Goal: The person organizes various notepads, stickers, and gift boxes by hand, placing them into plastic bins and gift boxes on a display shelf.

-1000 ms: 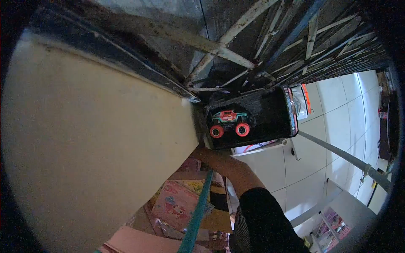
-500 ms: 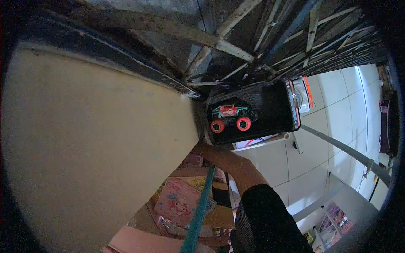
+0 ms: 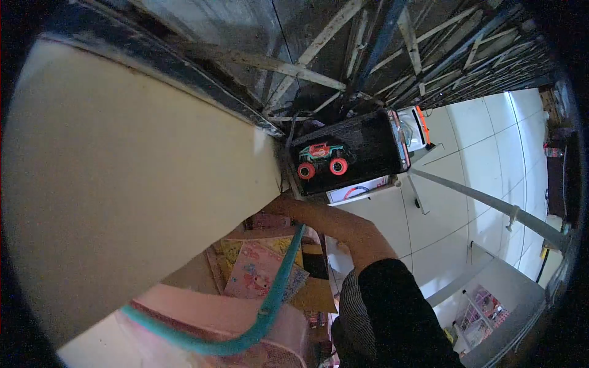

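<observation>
Extended from 5 o'clock to just beside the 8 o'clock corner of black box, near center toward 2 o'clock, with red-wheeled toy truck at its 9 o'clock end; cannot tell grip, open or closed, of right hand, largely hidden at beige panel.

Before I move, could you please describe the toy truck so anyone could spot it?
Find the metal lattice gate along the top, then the black box just below. The toy truck shows against that box, set apart by chunky red wheels and teal trim.
</observation>
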Demonstrator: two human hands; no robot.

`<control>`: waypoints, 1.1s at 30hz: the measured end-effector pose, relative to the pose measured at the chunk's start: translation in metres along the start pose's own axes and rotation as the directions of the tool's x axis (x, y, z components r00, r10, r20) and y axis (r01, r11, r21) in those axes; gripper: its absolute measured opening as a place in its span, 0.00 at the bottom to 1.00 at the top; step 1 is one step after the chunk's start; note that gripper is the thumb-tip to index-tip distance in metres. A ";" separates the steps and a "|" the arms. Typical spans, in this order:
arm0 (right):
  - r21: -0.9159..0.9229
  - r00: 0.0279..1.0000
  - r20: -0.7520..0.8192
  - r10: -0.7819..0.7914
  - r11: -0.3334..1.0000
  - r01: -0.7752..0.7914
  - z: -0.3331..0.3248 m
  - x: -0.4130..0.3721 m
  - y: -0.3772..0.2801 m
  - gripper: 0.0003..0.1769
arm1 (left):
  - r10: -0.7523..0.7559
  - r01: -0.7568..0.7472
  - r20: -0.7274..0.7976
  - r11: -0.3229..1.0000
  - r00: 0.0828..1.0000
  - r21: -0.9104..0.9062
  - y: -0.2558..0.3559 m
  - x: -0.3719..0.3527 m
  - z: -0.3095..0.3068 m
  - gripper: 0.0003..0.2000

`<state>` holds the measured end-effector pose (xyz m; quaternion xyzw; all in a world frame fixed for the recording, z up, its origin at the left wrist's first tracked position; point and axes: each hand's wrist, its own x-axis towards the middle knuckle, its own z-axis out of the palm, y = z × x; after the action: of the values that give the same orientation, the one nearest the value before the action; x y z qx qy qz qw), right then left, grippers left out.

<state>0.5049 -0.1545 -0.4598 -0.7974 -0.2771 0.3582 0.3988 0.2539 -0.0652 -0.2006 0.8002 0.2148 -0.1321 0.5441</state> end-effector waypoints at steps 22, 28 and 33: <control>-0.407 0.890 -0.370 -0.267 0.908 0.104 -0.073 -0.069 -0.158 0.10 | 0.137 -0.131 -0.062 0.987 0.989 0.090 0.056 -0.053 -0.028 0.11; -0.277 0.864 -0.458 -0.209 0.957 0.085 -0.089 -0.122 -0.181 0.14 | 0.132 -0.130 -0.025 0.989 0.991 0.073 0.057 -0.052 -0.029 0.11; -0.260 0.800 -0.570 -0.188 0.965 0.041 -0.087 -0.163 -0.195 0.15 | 0.245 -0.234 -0.111 0.966 0.963 0.108 0.063 -0.051 -0.026 0.11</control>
<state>0.4476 -0.2080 -0.2031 -0.8921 -0.2276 0.0325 0.3889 0.2395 -0.0711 -0.1173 0.8516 0.1433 -0.0256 0.5036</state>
